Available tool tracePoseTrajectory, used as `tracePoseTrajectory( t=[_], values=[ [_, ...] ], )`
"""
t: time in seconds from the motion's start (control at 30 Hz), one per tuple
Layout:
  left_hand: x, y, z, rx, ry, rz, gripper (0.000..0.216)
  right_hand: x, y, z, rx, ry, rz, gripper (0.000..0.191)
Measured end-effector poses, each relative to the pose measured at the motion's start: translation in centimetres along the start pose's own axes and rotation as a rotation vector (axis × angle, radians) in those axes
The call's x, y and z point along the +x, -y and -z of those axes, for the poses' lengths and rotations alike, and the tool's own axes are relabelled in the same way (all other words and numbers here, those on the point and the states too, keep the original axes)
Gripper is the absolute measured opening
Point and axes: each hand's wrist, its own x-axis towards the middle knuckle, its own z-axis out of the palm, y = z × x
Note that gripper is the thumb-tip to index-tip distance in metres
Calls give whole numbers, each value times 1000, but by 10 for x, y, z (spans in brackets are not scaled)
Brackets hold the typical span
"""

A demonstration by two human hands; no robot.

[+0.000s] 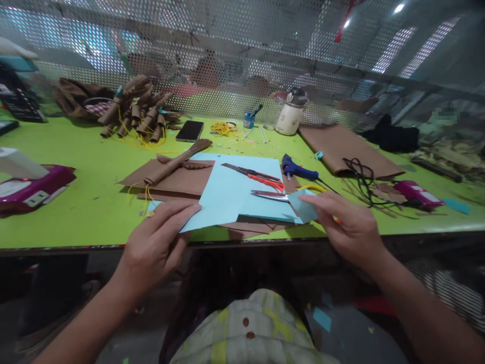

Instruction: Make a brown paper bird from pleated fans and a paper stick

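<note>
A light blue paper sheet (223, 194) lies over brown paper, its near left corner pinched by my left hand (155, 237). My right hand (348, 222) is closed on a small light blue paper piece (304, 205) at the sheet's right end; whether that piece joins the sheet I cannot tell. On the sheet rest an orange utility knife (265, 181) and scissors (270, 195), whose yellow handle is partly hidden behind the small piece. Just behind, at the right, a blue glue gun (299, 169) lies on the table.
Brown paper (178, 179) with a rolled paper stem (174, 164) lies left of the sheet. Further back are paper rolls (146, 114), a phone (190, 130), yellow string (223, 129), a bottle (291, 112) and folded brown paper (348, 146). A dark cable (359, 177) lies at right.
</note>
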Motion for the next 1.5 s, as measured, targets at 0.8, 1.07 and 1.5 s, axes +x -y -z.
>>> tracePoseTrajectory(
  t=[0.8,1.07,1.5],
  values=[
    [-7,3,-4,161,74,-118,42,24,21,-10,239,750,-18,49],
    [11,7,-13,301,226,-161,31,49,34,-8,-460,680,6,32],
    [20,4,-7,311,208,-188,33,68,63,-33,-704,660,241,26]
  ],
)
